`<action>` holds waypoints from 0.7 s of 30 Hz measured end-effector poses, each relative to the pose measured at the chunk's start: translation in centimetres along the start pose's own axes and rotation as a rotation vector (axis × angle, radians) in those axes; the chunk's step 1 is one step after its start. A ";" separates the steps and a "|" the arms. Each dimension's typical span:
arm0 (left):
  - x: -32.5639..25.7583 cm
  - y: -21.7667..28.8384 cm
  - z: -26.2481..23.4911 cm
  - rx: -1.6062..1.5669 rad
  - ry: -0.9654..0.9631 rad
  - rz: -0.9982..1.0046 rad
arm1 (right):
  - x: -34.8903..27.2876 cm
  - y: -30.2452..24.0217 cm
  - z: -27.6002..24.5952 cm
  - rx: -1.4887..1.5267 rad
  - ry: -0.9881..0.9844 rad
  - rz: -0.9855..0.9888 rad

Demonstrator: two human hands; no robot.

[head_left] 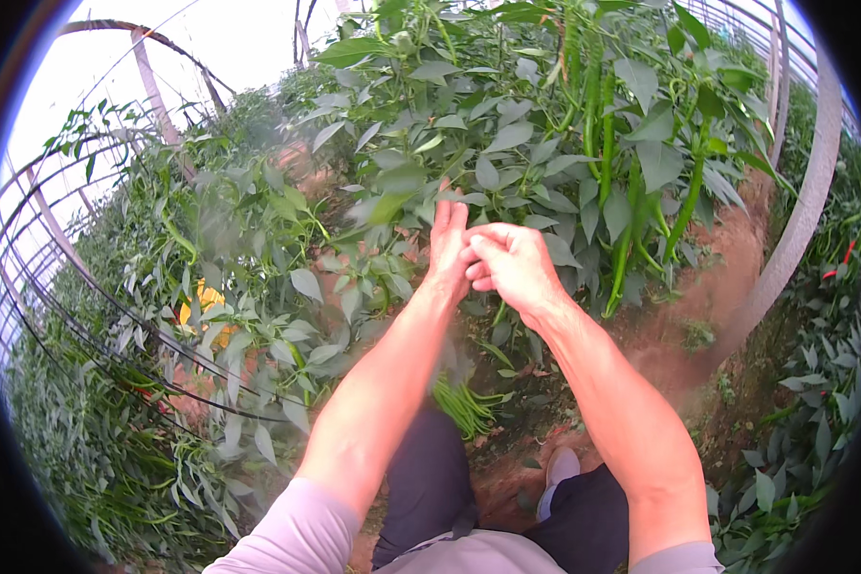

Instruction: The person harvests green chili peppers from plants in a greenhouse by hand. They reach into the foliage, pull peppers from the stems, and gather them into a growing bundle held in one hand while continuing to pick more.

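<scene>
Pepper plant [512,137] just beyond left hand [448,253], fingers extended, and right hand [518,266], fingers curled, seemingly touching it; any hold, cannot tell. Forward reach apparently because the plant stands ahead. Green peppers [464,407] heaped below hands.

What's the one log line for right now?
left hand: outstretched; right hand: curled, contents unclear; leaves: beyond hands; peppers: hanging, right; pepper pile: ground
</scene>
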State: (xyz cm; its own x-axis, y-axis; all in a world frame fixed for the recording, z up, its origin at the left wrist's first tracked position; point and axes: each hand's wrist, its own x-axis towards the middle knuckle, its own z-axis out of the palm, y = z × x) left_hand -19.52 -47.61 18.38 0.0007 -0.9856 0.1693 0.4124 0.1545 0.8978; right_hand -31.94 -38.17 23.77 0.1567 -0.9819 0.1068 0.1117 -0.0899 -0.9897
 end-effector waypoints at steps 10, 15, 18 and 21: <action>0.0 1.4 1.1 0.375 -0.253 0.564 | 5.4 -1.5 -2.6 -0.815 0.449 -0.323; -1.4 2.4 2.1 0.381 -0.318 0.561 | 5.8 -2.2 -6.0 -1.016 0.406 -0.471; -0.7 3.3 3.2 0.377 -0.203 0.368 | 5.3 -3.0 -7.8 -1.009 0.239 -0.622; 0.3 4.1 3.8 0.487 -0.300 0.280 | 5.1 -3.6 -9.0 -1.182 0.179 -0.675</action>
State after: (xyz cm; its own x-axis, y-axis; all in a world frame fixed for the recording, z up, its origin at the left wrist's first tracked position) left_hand -21.31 -46.97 23.63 -0.2357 -0.8522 0.4671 -0.0284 0.4865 0.8732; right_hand -40.35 -44.34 27.00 0.2682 -0.6911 0.6712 -0.7939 -0.5533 -0.2524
